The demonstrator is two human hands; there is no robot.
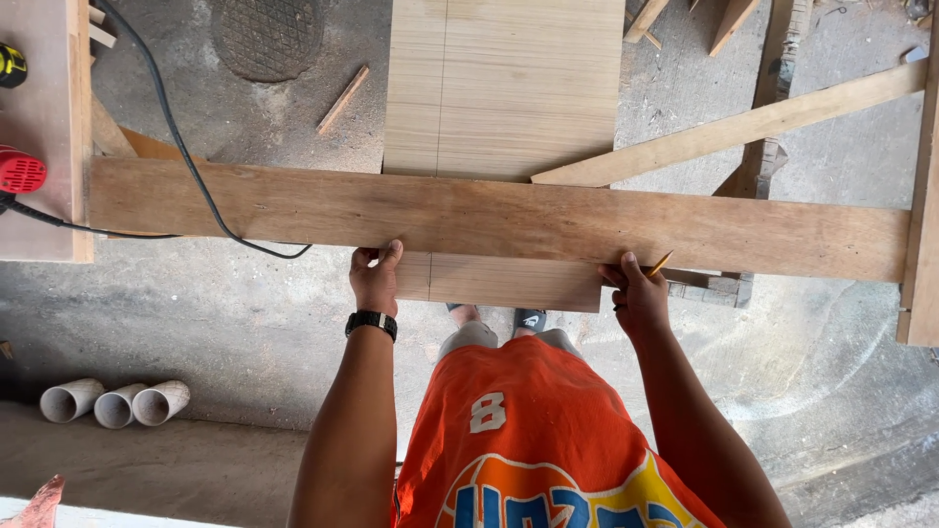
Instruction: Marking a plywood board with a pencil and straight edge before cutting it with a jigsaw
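Head view: one long plank [489, 220] is gripped at its near edge by two hands, left hand [375, 279] curled, right hand [638, 293] also pinching one pencil [660, 264]; three pipes [115, 402] lie at eight o'clock.

Three short grey pipe sections [115, 402] lie on the concrete floor [245, 323], well left of the fingers; a black power cord [186, 156] trails from a red tool [20, 172] farther up-left.
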